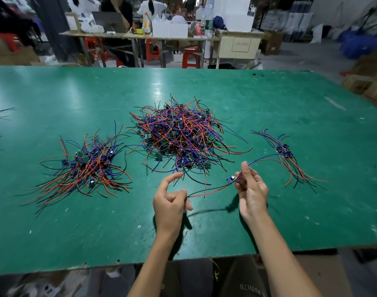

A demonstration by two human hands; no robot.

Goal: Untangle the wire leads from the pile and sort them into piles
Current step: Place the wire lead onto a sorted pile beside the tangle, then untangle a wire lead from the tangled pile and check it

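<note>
Both hands are raised above the near part of the table (54, 221), one lead (209, 190) stretched between them. Left hand (169, 203): thumb and middle finger pinch the red and black wire ends; index finger stretched out and up, free. Right hand (251, 190): fingers curled, pinching the lead at its small board (231, 180); a blue and a red wire run on from the fingertips up and right, toward the right pile.

Main pile (181, 133): table centre, beyond the hands. Dense tangle of red, blue and black wires with small green boards scattered through it; loose ends stick out on all sides. Its nearest black strands come close to the left index finger; contact cannot be told.

Left pile (86, 166): well left of the hands, apart from the main pile. Leads roughly aligned, boards clustered at the upper middle, wire ends fanned toward the near left.

Right pile (287, 154): small, a few leads, boards stacked together, wires fanned toward the near right and far left.

No containers on the table; all leads lie on the bare green top. A few dark wire ends (0, 112) show at the left edge.

Beyond the table: benches (140, 36) with white boxes (169, 28) and bottles, red stools (190, 56), seated people, cardboard boxes (370, 82) at right.
</note>
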